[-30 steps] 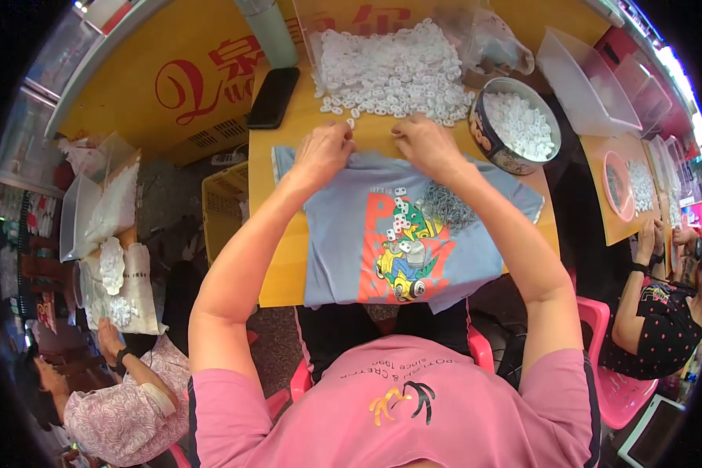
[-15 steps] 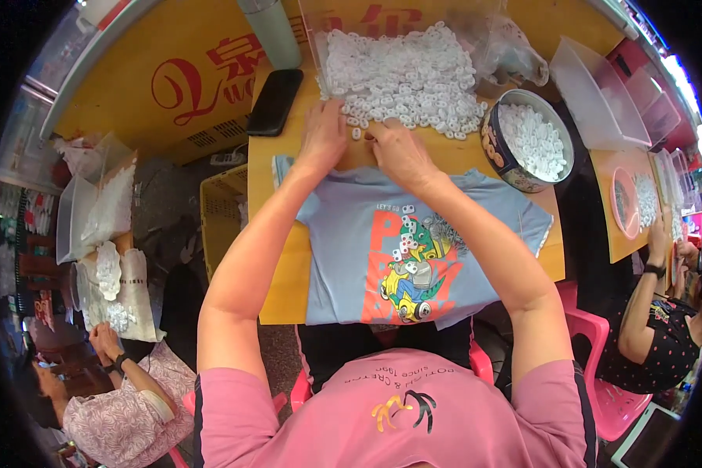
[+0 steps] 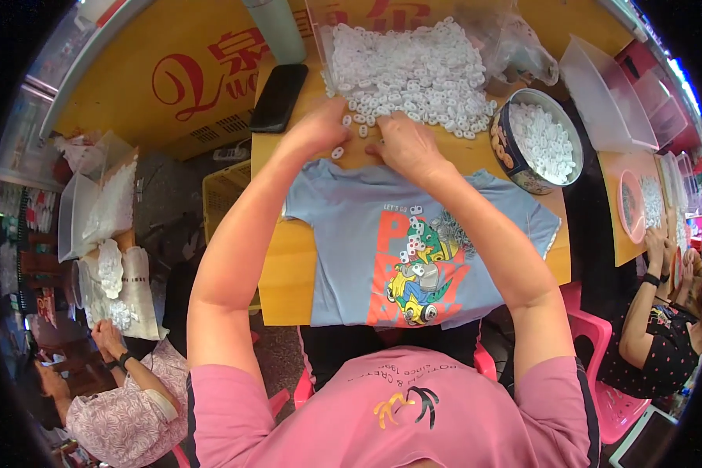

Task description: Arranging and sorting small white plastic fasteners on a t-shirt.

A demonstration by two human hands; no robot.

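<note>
A heap of small white oval plastic pieces with holes (image 3: 409,70) spills onto the table from a clear tub. At its near left edge, my left hand (image 3: 321,127) is bent with fingers curled; what they hold, if anything, is hidden. One loose white piece (image 3: 337,153) lies just below it. My right hand (image 3: 408,147) is at the heap's near edge, fingers and thumb drawn together, contents out of sight. Under my forearms is a grey-blue printed T-shirt (image 3: 343,257). Several white pieces (image 3: 413,248) and a bunch of thin grey pins or wires (image 3: 454,232) rest on it.
A black phone (image 3: 279,97) and a pale green bottle (image 3: 277,31) are at the back left. Right of the heap stands a round tin (image 3: 515,156) of white pieces, near a clear bin (image 3: 604,93). Co-workers sit on both sides, one in a black dotted top (image 3: 655,343).
My left hand has bent further over and shifted slightly left and nearer. A loose white piece now shows below it. My right hand has moved slightly nearer, and the whole view has shifted a little.
</note>
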